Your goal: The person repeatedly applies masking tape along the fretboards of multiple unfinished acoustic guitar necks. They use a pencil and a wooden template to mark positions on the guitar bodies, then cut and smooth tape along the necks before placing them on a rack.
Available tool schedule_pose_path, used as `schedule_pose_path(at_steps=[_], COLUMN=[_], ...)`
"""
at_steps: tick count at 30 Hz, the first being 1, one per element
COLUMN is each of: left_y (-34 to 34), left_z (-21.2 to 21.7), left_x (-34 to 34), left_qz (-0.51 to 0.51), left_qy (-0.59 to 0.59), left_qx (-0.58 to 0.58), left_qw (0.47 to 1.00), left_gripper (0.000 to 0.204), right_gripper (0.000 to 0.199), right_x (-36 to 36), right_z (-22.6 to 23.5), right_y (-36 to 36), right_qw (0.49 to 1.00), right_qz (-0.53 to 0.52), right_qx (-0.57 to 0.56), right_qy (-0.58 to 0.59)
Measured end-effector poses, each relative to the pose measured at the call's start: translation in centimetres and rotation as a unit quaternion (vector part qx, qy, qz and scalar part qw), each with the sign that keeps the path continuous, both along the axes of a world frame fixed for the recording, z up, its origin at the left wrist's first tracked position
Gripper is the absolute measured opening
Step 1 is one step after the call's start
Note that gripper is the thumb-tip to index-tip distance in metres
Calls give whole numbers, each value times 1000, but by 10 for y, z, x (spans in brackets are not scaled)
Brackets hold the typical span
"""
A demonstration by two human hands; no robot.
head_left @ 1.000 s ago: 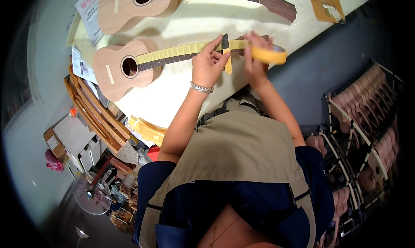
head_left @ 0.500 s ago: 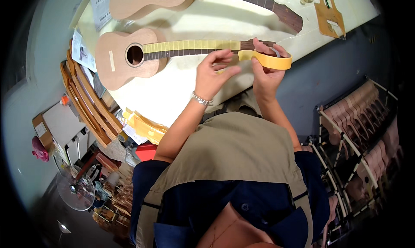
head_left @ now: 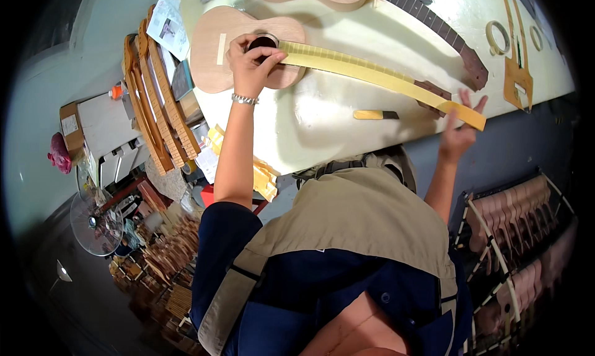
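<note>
Left hand moved left to the ukulele soundhole, pinching masking tape; right hand holds the roll, fingers splayed around it. Fretboard's far half looks taped, near strip uncut.

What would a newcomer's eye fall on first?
First, the long yellow tape strip, drawn out between the left hand near the soundhole and the right hand beyond the headstock. Under it lies a pale small guitar, body toward upper left. Below, a yellow-and-black cutter lies on the table.
</note>
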State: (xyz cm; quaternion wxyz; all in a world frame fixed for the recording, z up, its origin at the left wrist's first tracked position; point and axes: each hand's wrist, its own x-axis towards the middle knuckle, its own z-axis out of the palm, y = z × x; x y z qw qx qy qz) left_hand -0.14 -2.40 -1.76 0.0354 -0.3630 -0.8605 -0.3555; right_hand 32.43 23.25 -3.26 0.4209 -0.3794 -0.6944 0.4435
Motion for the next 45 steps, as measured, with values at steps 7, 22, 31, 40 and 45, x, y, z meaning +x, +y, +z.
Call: schedule_pose_path(at_steps=[7, 22, 31, 40, 45], left_y=[-7, -16, -11, 110, 91], left_z=[-12, -13, -10, -24, -45], left_x=[-20, 9, 54, 196, 208], left_qz=[-31, -40, -80, -262, -206], left_qy=[-82, 146, 165, 110, 41], left_qx=[-17, -97, -289, -232, -262], left_qw=[996, 984, 940, 930, 942], left_gripper=[15, 55, 89, 80, 38], right_gripper=[90, 90, 93, 80, 74], right_x=[-15, -15, -18, -30, -27], right_z=[11, 0, 3, -21, -25], right_y=[-11, -9, -13, -19, -18], right_qw=[980, 980, 968, 973, 980], right_qz=[31, 7, -44, -31, -22], right_qx=[24, 65, 52, 82, 68], right_qy=[-194, -186, -241, -212, -183])
